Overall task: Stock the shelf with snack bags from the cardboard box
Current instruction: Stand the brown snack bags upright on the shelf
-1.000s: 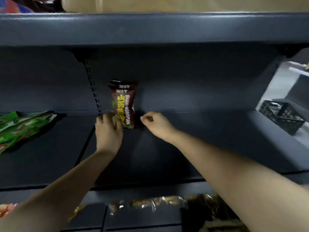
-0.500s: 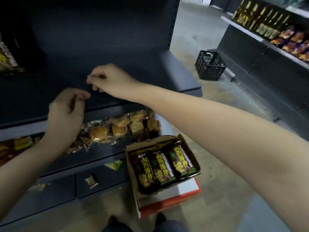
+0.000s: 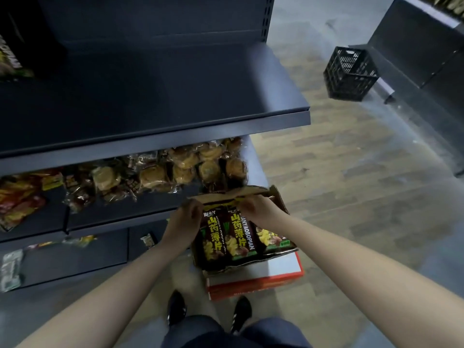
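Left grip point(image 3: 184, 219), right grip point(image 3: 258, 209) clamped on snack bags point(image 3: 238, 238); bags inside cardboard box point(image 3: 221, 195)

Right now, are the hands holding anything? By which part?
Left hand grips the leftmost snack bag by its top edge; right hand the middle snack bag likewise, both bags in the cardboard box.

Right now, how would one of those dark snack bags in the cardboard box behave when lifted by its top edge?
Probably light for its size: the snack bags look puffed and picture chips. Contents likely fragile, so squeezing may crush them. The shiny film could slip in the fingers.
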Motion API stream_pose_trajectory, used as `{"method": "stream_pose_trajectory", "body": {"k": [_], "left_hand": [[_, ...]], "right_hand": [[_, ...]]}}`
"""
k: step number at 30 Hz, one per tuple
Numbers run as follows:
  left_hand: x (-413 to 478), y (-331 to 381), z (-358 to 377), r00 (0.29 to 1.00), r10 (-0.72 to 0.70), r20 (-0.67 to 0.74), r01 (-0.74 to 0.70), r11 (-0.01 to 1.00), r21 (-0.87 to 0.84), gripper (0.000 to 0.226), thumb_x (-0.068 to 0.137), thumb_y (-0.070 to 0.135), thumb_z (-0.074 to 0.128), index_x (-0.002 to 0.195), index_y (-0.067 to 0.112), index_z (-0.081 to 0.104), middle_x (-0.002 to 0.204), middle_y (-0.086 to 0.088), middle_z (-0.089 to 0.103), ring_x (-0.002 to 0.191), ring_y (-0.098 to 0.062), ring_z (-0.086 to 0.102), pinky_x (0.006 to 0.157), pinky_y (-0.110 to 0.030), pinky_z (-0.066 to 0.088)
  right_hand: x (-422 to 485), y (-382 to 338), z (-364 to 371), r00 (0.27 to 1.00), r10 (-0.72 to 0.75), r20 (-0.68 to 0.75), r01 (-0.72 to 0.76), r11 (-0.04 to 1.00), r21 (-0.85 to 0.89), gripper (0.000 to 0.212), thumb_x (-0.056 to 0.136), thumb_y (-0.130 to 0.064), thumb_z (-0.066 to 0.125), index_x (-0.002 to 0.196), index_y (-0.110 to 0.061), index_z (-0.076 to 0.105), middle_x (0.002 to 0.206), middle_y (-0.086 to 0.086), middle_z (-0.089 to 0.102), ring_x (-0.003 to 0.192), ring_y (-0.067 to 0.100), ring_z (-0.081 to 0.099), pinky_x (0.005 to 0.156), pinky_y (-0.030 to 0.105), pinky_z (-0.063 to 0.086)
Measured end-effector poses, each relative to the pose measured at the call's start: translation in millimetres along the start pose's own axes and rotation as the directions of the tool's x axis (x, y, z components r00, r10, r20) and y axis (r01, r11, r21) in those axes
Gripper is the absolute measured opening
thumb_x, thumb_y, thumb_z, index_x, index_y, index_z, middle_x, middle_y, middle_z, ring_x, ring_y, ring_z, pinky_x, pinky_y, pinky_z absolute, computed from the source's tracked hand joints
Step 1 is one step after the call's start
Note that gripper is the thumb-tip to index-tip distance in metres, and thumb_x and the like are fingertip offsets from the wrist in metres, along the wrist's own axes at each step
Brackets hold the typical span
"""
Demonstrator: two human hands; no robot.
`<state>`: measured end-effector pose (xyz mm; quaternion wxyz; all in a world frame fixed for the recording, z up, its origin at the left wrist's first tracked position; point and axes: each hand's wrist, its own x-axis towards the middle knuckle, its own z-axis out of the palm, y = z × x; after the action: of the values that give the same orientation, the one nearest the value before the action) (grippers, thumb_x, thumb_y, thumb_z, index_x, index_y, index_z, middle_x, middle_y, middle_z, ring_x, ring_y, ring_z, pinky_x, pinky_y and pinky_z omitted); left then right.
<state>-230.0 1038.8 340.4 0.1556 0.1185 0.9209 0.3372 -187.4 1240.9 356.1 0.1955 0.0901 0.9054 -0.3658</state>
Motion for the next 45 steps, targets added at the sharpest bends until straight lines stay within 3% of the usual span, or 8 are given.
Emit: {"method": "stream_pose_trajectory", "body": {"k": [3, 6, 10, 16, 22, 28, 40, 45], "left_hand": [[0, -6, 17, 0.990, -0.126, 0.070, 0.125, 0.992, 0.028, 0.017, 0.099, 0.016, 0.039, 0.090, 0.018, 0.052, 0.089, -0.008, 0.063, 0.063, -0.010, 0.050, 0.057, -0.030, 0.036], [0, -6, 31, 0.974, -0.199, 0.107, 0.192, 0.979, 0.074, 0.023, 0.097, 0.010, 0.039, 0.112, 0.013, 0.056, 0.111, -0.010, 0.060, 0.092, -0.021, 0.058, 0.066, -0.025, 0.036], [3, -7, 53, 0.917, -0.350, 0.189, 0.336, 0.936, 0.102, 0.033, 0.094, 0.007, 0.042, 0.127, 0.005, 0.044, 0.124, -0.018, 0.051, 0.105, -0.032, 0.055, 0.070, -0.031, 0.040], [13, 4, 73, 0.826, -0.524, 0.208, 0.525, 0.850, 0.055, 0.048, 0.091, 0.019, 0.048, 0.137, 0.011, 0.037, 0.138, -0.017, 0.038, 0.127, -0.037, 0.037, 0.103, -0.047, 0.037], [11, 13, 81, 0.780, -0.591, 0.205, 0.598, 0.801, 0.037, 0.065, 0.092, 0.005, 0.048, 0.147, 0.013, 0.014, 0.152, -0.015, 0.008, 0.142, -0.032, 0.007, 0.111, -0.046, 0.024], [24, 22, 86, 0.711, -0.681, 0.176, 0.695, 0.719, -0.022, 0.058, 0.092, 0.009, 0.049, 0.140, 0.008, 0.018, 0.148, -0.015, 0.011, 0.137, -0.031, 0.012, 0.106, -0.044, 0.029], [15, 15, 104, 0.750, -0.642, 0.160, 0.656, 0.753, -0.052, 0.068, 0.096, 0.035, 0.044, 0.148, 0.013, 0.005, 0.154, -0.014, 0.000, 0.142, -0.032, 0.002, 0.108, -0.049, 0.026], [11, 15, 111, 0.767, -0.621, 0.162, 0.623, 0.781, 0.043, 0.074, 0.097, 0.040, 0.038, 0.150, 0.017, -0.009, 0.156, -0.012, -0.005, 0.144, -0.030, -0.002, 0.109, -0.048, 0.025]], "right_hand": [[9, 27, 22, 0.993, 0.120, 0.013, -0.119, 0.991, -0.058, 0.025, 0.094, -0.020, 0.042, 0.088, -0.002, 0.058, 0.083, 0.008, 0.065, 0.078, 0.029, 0.060, 0.069, 0.040, 0.048], [8, 36, 41, 0.990, 0.108, -0.090, -0.118, 0.987, -0.113, 0.021, 0.095, -0.023, 0.044, 0.079, -0.011, 0.050, 0.080, 0.005, 0.056, 0.072, 0.024, 0.051, 0.061, 0.032, 0.037], [5, 33, 59, 0.989, 0.071, -0.127, -0.102, 0.963, -0.250, 0.021, 0.095, -0.024, 0.047, 0.110, -0.009, 0.051, 0.106, 0.009, 0.053, 0.098, 0.026, 0.052, 0.076, 0.034, 0.044], [14, 19, 86, 0.973, 0.197, -0.117, -0.224, 0.920, -0.322, 0.046, 0.093, -0.038, 0.052, 0.128, -0.010, 0.041, 0.122, 0.008, 0.050, 0.113, 0.025, 0.050, 0.084, 0.034, 0.048], [25, 9, 108, 0.942, 0.296, -0.156, -0.334, 0.863, -0.378, 0.055, 0.095, -0.029, 0.048, 0.140, -0.006, 0.026, 0.138, 0.016, 0.036, 0.126, 0.029, 0.039, 0.099, 0.037, 0.040], [40, 3, 100, 0.903, 0.420, -0.090, -0.429, 0.872, -0.235, 0.058, 0.092, -0.023, 0.054, 0.139, -0.013, 0.023, 0.141, 0.015, 0.024, 0.131, 0.036, 0.025, 0.100, 0.054, 0.035], [22, 32, 69, 0.965, 0.081, -0.251, -0.079, 0.997, 0.017, 0.050, 0.076, -0.022, 0.060, 0.124, -0.022, 0.048, 0.116, 0.001, 0.056, 0.110, 0.019, 0.054, 0.088, 0.037, 0.052], [20, 21, 67, 0.910, 0.317, -0.265, -0.206, 0.904, 0.374, 0.042, 0.082, -0.006, 0.058, 0.122, -0.010, 0.046, 0.110, 0.005, 0.055, 0.104, 0.022, 0.053, 0.081, 0.030, 0.043]]}}
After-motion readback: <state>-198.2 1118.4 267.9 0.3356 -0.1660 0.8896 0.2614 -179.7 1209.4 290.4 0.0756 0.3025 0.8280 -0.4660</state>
